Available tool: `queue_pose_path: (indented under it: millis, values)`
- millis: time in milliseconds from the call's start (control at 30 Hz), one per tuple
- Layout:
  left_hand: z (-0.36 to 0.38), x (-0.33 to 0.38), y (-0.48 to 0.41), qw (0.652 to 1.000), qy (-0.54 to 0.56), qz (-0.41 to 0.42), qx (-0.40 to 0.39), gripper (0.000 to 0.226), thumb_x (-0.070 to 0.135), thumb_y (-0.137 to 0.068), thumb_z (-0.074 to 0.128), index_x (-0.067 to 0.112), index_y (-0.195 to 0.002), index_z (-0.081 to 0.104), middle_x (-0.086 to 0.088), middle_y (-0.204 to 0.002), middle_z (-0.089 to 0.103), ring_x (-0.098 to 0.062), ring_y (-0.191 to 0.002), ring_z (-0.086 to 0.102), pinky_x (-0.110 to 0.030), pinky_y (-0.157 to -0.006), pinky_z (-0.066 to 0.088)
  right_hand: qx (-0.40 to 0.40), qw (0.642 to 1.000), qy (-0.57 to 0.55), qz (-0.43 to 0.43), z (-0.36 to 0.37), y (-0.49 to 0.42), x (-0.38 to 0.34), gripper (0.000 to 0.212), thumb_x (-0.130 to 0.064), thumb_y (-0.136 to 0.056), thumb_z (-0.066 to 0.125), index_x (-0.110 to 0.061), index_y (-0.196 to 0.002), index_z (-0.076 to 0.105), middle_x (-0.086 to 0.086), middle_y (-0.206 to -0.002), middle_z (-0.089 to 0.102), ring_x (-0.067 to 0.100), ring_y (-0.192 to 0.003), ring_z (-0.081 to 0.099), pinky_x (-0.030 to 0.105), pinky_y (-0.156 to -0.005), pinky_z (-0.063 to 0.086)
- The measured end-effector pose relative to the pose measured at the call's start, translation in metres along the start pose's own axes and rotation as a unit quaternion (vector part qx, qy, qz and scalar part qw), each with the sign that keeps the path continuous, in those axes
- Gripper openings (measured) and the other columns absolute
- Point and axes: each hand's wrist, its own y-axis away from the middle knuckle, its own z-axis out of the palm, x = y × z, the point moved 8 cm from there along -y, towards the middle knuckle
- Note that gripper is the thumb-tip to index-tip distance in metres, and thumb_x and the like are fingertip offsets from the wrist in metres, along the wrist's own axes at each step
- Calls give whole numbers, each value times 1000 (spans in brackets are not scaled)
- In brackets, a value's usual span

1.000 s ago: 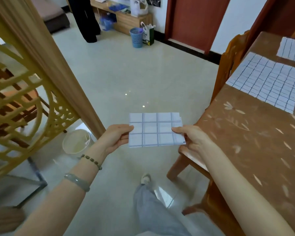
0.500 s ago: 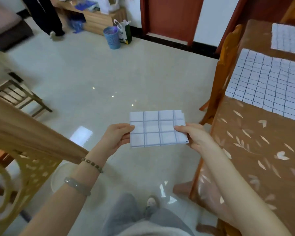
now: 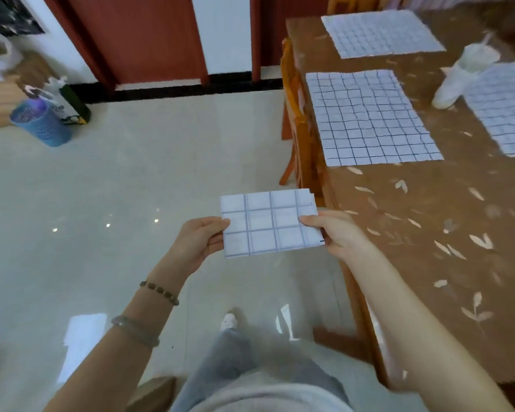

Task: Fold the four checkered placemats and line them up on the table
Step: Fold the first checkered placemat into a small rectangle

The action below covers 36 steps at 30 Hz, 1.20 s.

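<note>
A folded white placemat with a blue grid hangs in the air over the floor, just left of the brown table. My left hand pinches its left edge and my right hand pinches its right edge. Three unfolded checkered placemats lie flat on the table: one near the left edge, one at the far end, and one at the right, cut off by the frame.
A white cup with a straw stands on the table between the mats. A wooden chair is pushed against the table's left side. A blue wastebasket and a bag stand on the tiled floor at the far left.
My view has swung right toward the table, so the wooden screen at the left has dropped out of sight. The folded placemat stays pinched between both hands.
</note>
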Motion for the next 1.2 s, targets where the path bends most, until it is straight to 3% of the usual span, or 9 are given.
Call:
queue_pose_path:
  millis: [133,267,333,433,567,700,867,1033,1200]
  values:
    - [-1,31,-53,998,-41,-11,-53,12,5,-94,56,-2,-91,65,-6,-73,73,-16,-69,71,-23,-64,57,90,995,-33,-3,-9,-16,-8,31,0,-74,74,4,-103,67,17,-100,71,30,-90,69,45,-82,56]
    - [16,44,-97,991,-72,-36,-103,12,7,-92,60,-2,-96,66,-13,-87,75,-23,-83,72,-27,-69,58,134,988,-77,1,-23,-21,-9,22,-2,-73,74,-1,-94,69,14,-95,72,32,-91,68,48,-88,53]
    - [32,50,-115,986,-89,-46,-130,14,7,-91,61,-3,-98,66,-15,-90,74,-25,-86,72,-27,-69,58,158,981,-109,-2,-34,-23,-10,15,-1,-73,74,-4,-87,68,13,-90,73,31,-88,69,46,-86,54]
    - [65,57,-138,976,-109,-50,-181,13,6,-92,58,-3,-97,65,-9,-78,74,-17,-72,72,-22,-63,56,183,973,-138,4,-53,-27,-13,37,-5,-72,75,2,-107,65,14,-94,73,26,-84,71,39,-75,58]
    - [115,64,-170,959,-135,-56,-241,12,6,-94,55,-1,-94,65,-1,-66,71,-10,-60,67,-21,-63,56,236,954,-183,1,-89,-37,-17,19,6,-79,67,4,-97,62,12,-82,69,17,-59,68,26,-48,55]
    - [165,66,-205,945,-163,-70,-273,13,7,-93,57,0,-95,68,-13,-90,75,-19,-78,72,-27,-70,59,280,939,-200,-12,-132,-51,-28,9,9,-78,66,0,-78,63,10,-73,71,19,-58,68,27,-51,55]
    - [221,62,-232,918,-227,-72,-316,14,10,-94,59,-1,-96,67,-12,-89,75,-23,-84,72,-35,-81,58,324,928,-185,-12,-182,-63,-39,17,1,-75,72,2,-92,69,14,-84,72,29,-77,67,39,-74,54]
    - [258,44,-248,898,-246,-118,-346,15,9,-91,63,-1,-101,67,-11,-86,75,-20,-81,73,-33,-78,59,364,916,-165,-22,-223,-70,-57,10,3,-77,70,-6,-78,68,-2,-69,71,10,-60,68,20,-58,55]
    - [273,9,-265,891,-258,-197,-317,15,12,-87,69,0,-97,67,-15,-91,74,-23,-85,72,-29,-74,58,363,924,-121,2,-255,-95,-69,10,6,-80,66,4,-90,68,-11,-58,66,2,-55,63,13,-45,45]
